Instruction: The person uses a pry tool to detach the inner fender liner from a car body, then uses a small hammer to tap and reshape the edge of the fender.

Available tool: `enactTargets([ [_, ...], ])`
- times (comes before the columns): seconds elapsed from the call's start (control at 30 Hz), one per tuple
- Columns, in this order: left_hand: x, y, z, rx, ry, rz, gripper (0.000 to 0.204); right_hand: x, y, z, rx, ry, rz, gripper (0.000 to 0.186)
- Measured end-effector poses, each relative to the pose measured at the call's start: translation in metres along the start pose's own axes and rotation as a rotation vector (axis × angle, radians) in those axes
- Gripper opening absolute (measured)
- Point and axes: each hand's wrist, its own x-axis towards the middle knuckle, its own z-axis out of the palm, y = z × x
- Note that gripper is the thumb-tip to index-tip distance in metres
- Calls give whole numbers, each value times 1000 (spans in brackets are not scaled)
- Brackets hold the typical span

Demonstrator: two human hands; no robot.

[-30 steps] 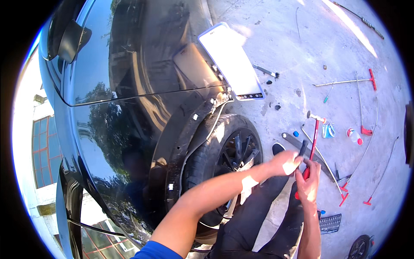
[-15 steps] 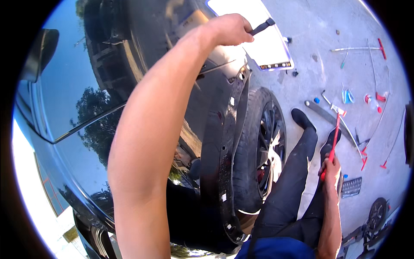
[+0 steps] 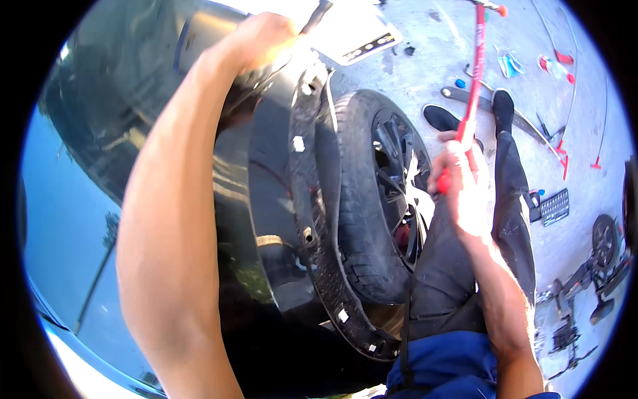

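At the upper left, my left hand [image 3: 269,40] is closed around a short black rod-like tool [image 3: 316,16], close to a dark, glossy car body panel [image 3: 166,86]; glare and blur hide some of its fingers. My right hand [image 3: 463,176] grips a red-handled hammer [image 3: 476,73], tilted upward over my legs. The hammer's small head, with a red tip, reaches the top edge of the view. A bright white panel [image 3: 352,33] with a dark strip along its edge lies beyond the left hand.
Below the body panel stands a car wheel [image 3: 372,193] beside a black wheel-arch edge [image 3: 312,219] with white clips. Long rods with red T-handles [image 3: 565,166], a blue cap [image 3: 460,83] and a dark grid tray [image 3: 555,207] lie on the concrete. A wheeled frame [image 3: 603,246] is at right.
My right hand has raised the hammer up and leftward from beside my leg. My view has shifted, so the car, panel and floor tools sit differently. The left hand still holds the black tool.
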Motion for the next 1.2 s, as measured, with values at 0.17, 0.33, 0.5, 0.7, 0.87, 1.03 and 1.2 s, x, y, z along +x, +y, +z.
enactTargets([
  [0.17, 1, 22, 7, -38, -24, -128, 28, 12, 13, -12, -245, -111, 70, 20],
  [0.33, 3, 20, 11, -139, -69, -147, 25, 11, 6, -7, 387, -65, 90, 17],
  [0.5, 14, 26, 25, -132, -44, -112, 29, 11, 13, -22, -137, -179, -9, 19],
  [0.7, 29, -13, 36, -22, -70, 43, 32, 2, 11, -10, 135, -76, 0, 24],
  [0.87, 22, -15, 41, -36, -53, 60, 34, 6, 20, -9, -165, -178, -28, 21],
  [1.03, 30, -12, 41, -39, -94, -6, 28, 9, 8, -5, 3, -78, -35, 19],
  [1.2, 24, -32, 48, -67, -7, 93, 30, 6, 14, 7, 74, -87, 13, 18],
])
